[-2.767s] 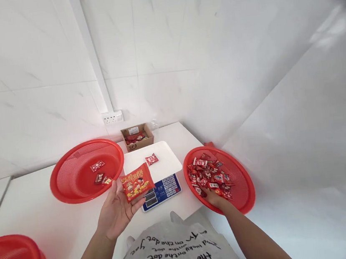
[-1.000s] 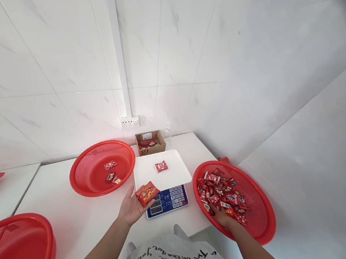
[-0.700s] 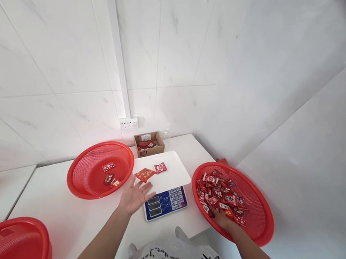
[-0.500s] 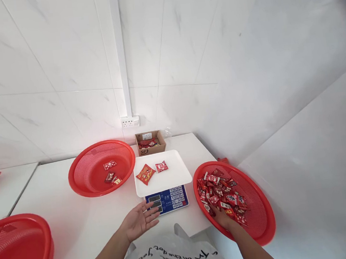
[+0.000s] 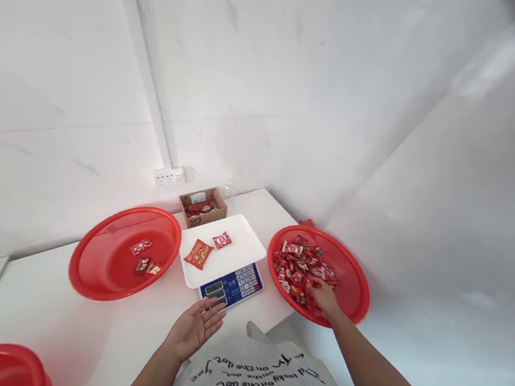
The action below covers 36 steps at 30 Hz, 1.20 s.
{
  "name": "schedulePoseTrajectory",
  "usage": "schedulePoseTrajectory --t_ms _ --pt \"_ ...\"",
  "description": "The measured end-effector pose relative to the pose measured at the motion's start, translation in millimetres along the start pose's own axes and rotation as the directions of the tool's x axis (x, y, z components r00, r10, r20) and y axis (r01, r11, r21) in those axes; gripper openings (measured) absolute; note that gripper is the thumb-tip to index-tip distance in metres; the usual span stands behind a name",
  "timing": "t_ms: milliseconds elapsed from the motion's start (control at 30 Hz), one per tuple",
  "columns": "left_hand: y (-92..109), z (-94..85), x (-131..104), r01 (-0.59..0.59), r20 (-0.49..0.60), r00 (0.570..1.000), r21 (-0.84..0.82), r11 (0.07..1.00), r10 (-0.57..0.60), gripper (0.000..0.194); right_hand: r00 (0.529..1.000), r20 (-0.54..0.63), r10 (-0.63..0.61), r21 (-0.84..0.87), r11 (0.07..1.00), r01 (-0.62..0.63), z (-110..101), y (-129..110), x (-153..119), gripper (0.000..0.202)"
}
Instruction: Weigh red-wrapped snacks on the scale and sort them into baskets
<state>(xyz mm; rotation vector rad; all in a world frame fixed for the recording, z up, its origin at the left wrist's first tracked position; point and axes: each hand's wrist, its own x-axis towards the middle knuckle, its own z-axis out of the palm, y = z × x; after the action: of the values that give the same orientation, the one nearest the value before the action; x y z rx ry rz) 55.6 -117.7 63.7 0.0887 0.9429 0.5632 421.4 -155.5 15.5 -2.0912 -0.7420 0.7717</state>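
My right hand (image 5: 324, 297) reaches into the right red basket (image 5: 359, 315), its fingers closed around a small red candy packet (image 5: 314, 283) on top of the heap. Around it lie many red wrapped candies (image 5: 294, 263). My left hand (image 5: 197, 330) is open and palm up, fingers stretched out, in front of the scale's blue keypad (image 5: 244, 281); it holds nothing. On the scale's white pan (image 5: 238, 263) are two packets: a larger orange-red packet (image 5: 199, 254) and a smaller red-and-white packet (image 5: 221, 240).
Left of the scale stands a red basket (image 5: 79, 271) with a few packets inside. Behind the scale, a cardboard box (image 5: 219, 209) holds more red packets. Another red basket (image 5: 37, 383) is at the lower left. A wall and a pale sheet-like surface (image 5: 427, 197) bound the right side.
My right hand has lifted slightly out of the candies, and its fingers have closed on a packet. The left hand stays open. The view has turned a little to the right.
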Motion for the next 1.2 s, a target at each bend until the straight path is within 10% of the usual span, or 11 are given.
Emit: schedulePoseTrajectory --t_ms 167,400,533,633,1200 --pt "0 20.4 3 0.039 0.07 0.996 0.095 0.995 -0.045 0.026 0.998 -0.005 0.069 0.306 0.95 -0.064 -14 -31 -17 0.043" --pt "-7 90.8 -18 -0.126 0.318 0.948 0.372 0.92 0.001 0.04 0.858 0.489 -0.159 0.557 0.813 -0.167 -5 -119 -86 0.045" --pt "-11 111.7 -26 -0.288 0.408 0.908 0.448 0.846 0.093 0.049 0.81 0.494 -0.317 0.428 0.899 0.091 5 -145 -116 0.035" --pt "-12 115.4 -29 -0.343 0.449 0.888 0.501 0.795 0.1 0.043 0.772 0.493 -0.402 0.317 0.909 0.271 7 -151 -128 0.028" --pt "0 108.8 -42 -0.396 0.351 0.906 0.502 0.769 0.237 0.035 0.704 0.651 -0.283 0.382 0.924 0.019 1 -155 -149 0.078"
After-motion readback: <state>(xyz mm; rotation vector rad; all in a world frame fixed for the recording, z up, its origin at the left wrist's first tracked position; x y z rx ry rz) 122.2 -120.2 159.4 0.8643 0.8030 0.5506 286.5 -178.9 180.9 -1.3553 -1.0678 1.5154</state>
